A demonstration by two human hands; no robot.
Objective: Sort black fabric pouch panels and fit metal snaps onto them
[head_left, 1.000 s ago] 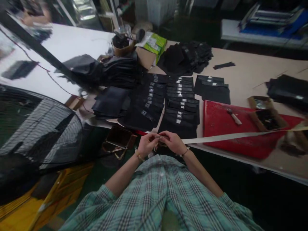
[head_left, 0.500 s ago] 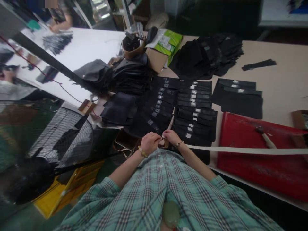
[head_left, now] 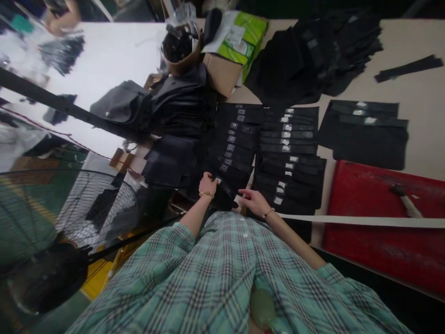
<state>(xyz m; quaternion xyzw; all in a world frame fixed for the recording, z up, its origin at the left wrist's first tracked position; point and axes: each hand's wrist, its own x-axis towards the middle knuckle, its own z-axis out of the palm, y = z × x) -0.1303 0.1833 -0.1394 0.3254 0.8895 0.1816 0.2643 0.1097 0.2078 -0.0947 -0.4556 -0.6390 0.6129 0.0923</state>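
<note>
The small white piece sits at the fingertips of the right hand, just in front of the shirt; we note that the hand pinches it between thumb and forefinger. Half a second ago both hands met at this point; now they are apart. The left hand has moved to the front black sheet, at the near end of the left row, and its fingers are curled beside the white patch there. We cannot tell whether it grips the sheet or only presses on it. We judge that this shift brings the black sheet into the work, with the white piece kept ready at its near edge. The white strip runs from beside the right wrist across the red board; we cannot tell whether it joins the white piece. To the right of the left row we find a second row of black sheets with white patches. Farther right, a hammer-like tool lies on the red board. At the far left stands the fan, clear of both hands.
</note>
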